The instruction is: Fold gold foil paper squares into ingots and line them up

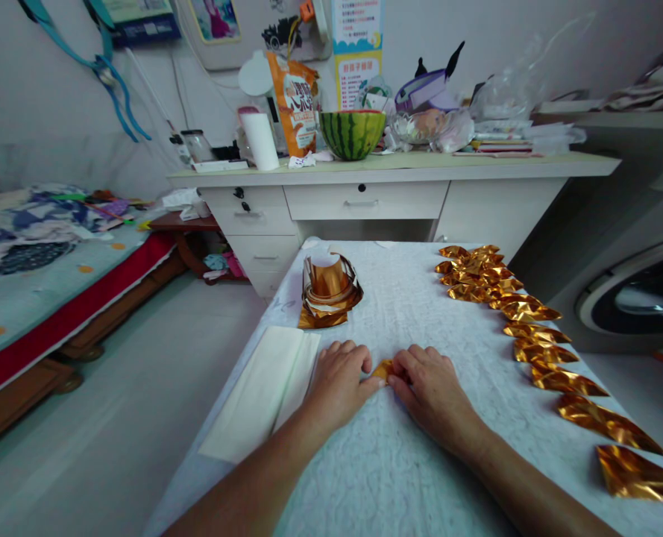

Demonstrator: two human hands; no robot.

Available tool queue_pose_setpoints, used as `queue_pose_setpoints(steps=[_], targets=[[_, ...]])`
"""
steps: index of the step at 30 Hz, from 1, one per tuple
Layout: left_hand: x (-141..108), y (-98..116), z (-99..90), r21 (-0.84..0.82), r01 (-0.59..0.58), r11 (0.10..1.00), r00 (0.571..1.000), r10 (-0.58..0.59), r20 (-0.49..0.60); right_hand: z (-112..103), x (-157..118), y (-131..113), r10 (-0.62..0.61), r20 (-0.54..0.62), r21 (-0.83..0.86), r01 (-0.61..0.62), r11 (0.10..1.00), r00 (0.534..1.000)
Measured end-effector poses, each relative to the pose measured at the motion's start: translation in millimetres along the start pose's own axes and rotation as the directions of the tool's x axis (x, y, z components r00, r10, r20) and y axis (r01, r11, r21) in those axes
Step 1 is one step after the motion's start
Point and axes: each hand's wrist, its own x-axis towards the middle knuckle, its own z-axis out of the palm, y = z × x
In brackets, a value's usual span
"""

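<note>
A small piece of gold foil point(383, 370) lies between my two hands over the cloth-covered table point(387, 470). My left hand point(345, 377) pinches its left end between thumb and fingers. The right end is in the closed fingers of my right hand point(429, 384). Beyond my left hand stands a ring-shaped stack of gold foil strips point(329, 287). White paper sheets point(261, 391) lie flat to the left of my left hand. Several folded gold foil pieces point(566, 377) form a line along the table's right side.
Behind the table is a white desk point(365, 200) holding half a watermelon point(352, 134), an orange bag point(296, 104) and plastic bags. A bed point(107, 280) is at the left, and a washing machine point(638, 298) stands at the right.
</note>
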Motion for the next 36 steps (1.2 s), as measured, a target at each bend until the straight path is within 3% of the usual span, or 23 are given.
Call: queue_pose_setpoints(steps=[9, 17, 24, 30, 36], targets=[[2, -3, -5.7, -0.036, 0.0, 0.999, 0.997, 0.003, 0.082, 0, 0, -4, 0.056, 0.004, -0.069, -0.055, 0.996, 0.998], [4, -4, -13.3, -0.077, 0.009, 0.997, 0.989, 0.002, 0.147, 2, -7, 19, 0.078, -0.067, -0.136, -0.086, 0.987, 0.995], [4, -4, -13.0, -0.082, 0.014, 0.997, 0.988, -0.002, 0.151, 2, -8, 29, 0.049, -0.042, -0.181, -0.056, 0.982, 0.998], [3, -3, -16.0, -0.068, 0.009, 0.998, 0.987, 0.002, 0.163, -4, -7, 39, 0.0, 0.022, -0.09, 0.002, 0.996, 1.0], [-2, -3, -11.6, -0.137, -0.05, 0.989, 0.994, 0.062, 0.089, -19, -9, 36, -0.144, 0.024, 0.146, 0.139, 0.979, 0.989]])
